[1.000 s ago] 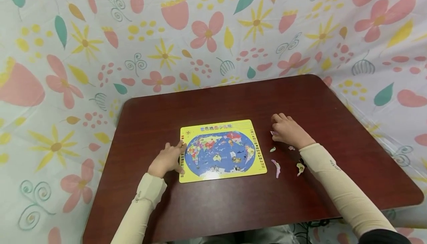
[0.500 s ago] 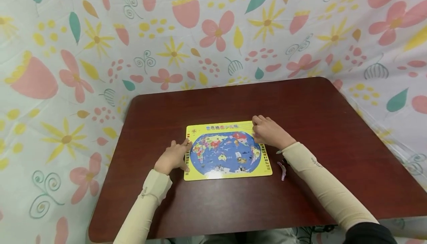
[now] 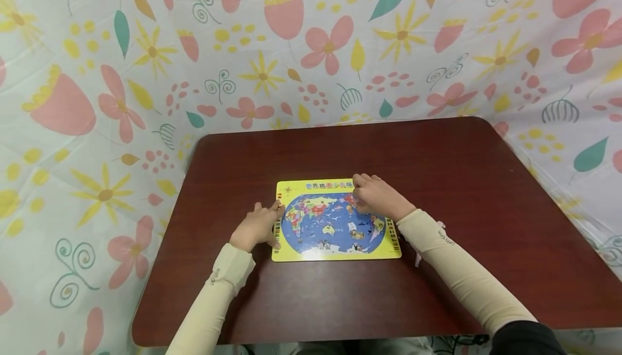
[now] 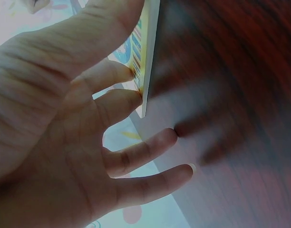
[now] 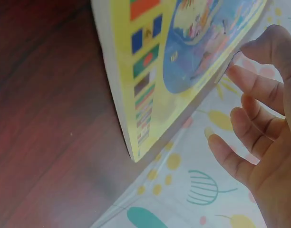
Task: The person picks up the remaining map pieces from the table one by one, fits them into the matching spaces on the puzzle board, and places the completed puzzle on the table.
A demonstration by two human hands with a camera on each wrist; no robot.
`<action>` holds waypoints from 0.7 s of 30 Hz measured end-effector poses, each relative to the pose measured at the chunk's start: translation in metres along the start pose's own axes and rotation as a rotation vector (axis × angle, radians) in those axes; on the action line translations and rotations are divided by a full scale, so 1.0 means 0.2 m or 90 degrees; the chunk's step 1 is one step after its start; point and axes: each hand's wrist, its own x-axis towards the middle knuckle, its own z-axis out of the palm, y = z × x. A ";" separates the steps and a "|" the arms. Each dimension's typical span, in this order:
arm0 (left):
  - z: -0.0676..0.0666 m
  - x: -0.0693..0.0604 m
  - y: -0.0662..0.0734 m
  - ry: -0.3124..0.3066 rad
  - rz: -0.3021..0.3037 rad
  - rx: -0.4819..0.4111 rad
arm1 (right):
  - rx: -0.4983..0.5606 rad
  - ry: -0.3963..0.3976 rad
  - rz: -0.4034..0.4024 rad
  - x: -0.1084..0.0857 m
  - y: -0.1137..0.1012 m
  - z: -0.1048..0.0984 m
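Below centre frame, I log a glossy, yellow-bordered rectangular map board (image 3: 335,241), left hand (image 3: 257,226) spread at its left edge, right hand (image 3: 379,197) pinching a thin piece (image 5: 234,59).

Bright head view, pale glare on tabletop (image 3: 316,304), hazy wrist views, shadows beside fingers (image 4: 145,152)

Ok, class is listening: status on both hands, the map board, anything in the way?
Left hand touching map board's left edge. Right hand over board, pinching thin piece. Board flat on table. Loose pieces peek out either side of right sleeve.
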 end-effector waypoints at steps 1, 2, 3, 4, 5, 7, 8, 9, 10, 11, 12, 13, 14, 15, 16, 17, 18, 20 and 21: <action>0.00 0.00 0.00 0.000 0.000 0.000 | 0.000 -0.003 0.001 0.00 0.00 0.01; 0.00 0.00 0.00 -0.001 0.000 0.000 | 0.000 -0.006 0.003 0.00 -0.01 0.01; 0.00 0.00 0.00 -0.002 0.000 0.001 | 0.000 -0.008 0.003 0.00 -0.01 0.02; 0.00 0.00 0.00 -0.003 0.000 0.001 | -0.001 -0.013 0.005 0.00 -0.01 0.03; 0.00 0.00 0.00 -0.002 0.000 -0.001 | -0.002 -0.017 0.006 0.00 -0.01 0.04; 0.00 0.00 0.00 -0.003 0.002 -0.003 | -0.002 -0.021 0.006 -0.01 -0.01 0.05; 0.00 0.00 0.00 -0.005 0.002 -0.003 | -0.004 -0.022 0.006 -0.01 -0.01 0.06; -0.01 0.00 0.01 -0.006 0.002 -0.002 | -0.005 -0.021 0.004 -0.02 -0.01 0.06; -0.01 -0.01 0.01 -0.007 0.002 -0.002 | -0.006 -0.021 0.004 -0.02 -0.01 0.06; -0.01 -0.01 0.01 -0.008 0.002 -0.004 | -0.007 -0.020 0.003 -0.02 -0.01 0.07; -0.02 -0.01 0.01 -0.009 0.003 -0.003 | -0.008 -0.019 0.003 -0.03 -0.01 0.07; -0.02 -0.01 0.01 -0.010 0.004 -0.003 | -0.006 -0.019 0.006 -0.03 -0.01 0.06; -0.02 -0.01 0.01 -0.011 0.004 -0.003 | -0.003 -0.021 0.008 -0.03 -0.01 0.06; -0.02 -0.01 0.01 -0.012 0.004 -0.003 | 0.002 -0.022 0.011 -0.03 -0.02 0.06; -0.01 -0.01 0.00 -0.014 0.004 -0.003 | 0.008 -0.024 0.015 -0.04 -0.02 0.06; -0.01 -0.01 0.00 -0.014 0.004 -0.004 | 0.014 -0.026 0.017 -0.04 -0.02 0.06; -0.01 -0.01 0.00 -0.015 0.004 -0.003 | 0.019 -0.025 0.020 -0.04 -0.02 0.06; 0.00 0.00 0.00 -0.014 0.001 -0.007 | 0.031 -0.021 0.020 -0.05 -0.02 0.06; 0.00 0.00 -0.01 -0.014 0.001 -0.007 | 0.033 -0.018 0.018 -0.06 -0.02 0.06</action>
